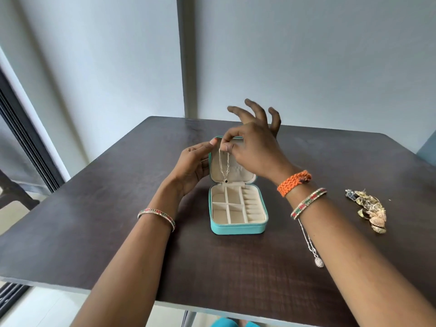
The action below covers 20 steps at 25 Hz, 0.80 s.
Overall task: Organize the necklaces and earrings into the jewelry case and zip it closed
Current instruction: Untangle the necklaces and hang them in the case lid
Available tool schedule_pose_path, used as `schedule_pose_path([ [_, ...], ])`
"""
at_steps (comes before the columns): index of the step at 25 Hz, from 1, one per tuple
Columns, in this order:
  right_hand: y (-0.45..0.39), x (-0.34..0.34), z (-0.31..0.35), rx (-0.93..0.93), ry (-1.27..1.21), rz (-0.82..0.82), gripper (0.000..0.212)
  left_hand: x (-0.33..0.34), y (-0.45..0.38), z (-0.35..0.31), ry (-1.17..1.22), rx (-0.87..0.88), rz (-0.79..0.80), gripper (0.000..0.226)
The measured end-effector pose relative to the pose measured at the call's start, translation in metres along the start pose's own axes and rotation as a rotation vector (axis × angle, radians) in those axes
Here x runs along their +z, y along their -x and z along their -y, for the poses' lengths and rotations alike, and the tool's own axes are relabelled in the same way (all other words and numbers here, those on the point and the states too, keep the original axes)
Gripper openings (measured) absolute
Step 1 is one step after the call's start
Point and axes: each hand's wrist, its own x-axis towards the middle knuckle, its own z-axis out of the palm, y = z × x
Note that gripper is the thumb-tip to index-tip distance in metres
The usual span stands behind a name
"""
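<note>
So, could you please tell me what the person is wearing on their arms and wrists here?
Both forearms are bare, with no sleeves in view. The left wrist carries one thin bangle with red, green and pale stones. The right wrist carries a chunky orange braided band and, just behind it, a matching stone-set bangle. No rings or watch can be made out.

Your teal jewelry case [238, 228] sits open on the table, lid upright, cream compartments empty. A thin silver necklace [223, 165] with a dark pendant hangs against the inside of the lid. A second necklace [311, 246] lies flat to the right; the gold earrings [369, 210] are heaped further right.
</note>
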Motion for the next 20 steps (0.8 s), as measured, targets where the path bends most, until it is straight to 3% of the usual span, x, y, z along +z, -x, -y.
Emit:
schedule_pose_path([
  [9, 0.004, 0.025, -0.005, -0.002, -0.054, -0.182, 0.006, 0.004, 0.001, -0.002, 0.017, -0.016, 0.068, 0.024],
  [20, 0.013, 0.027, -0.009, -0.053, 0.11, -0.339, 0.007, 0.007, 0.002, -0.005, 0.005, -0.009, 0.098, 0.031],
])
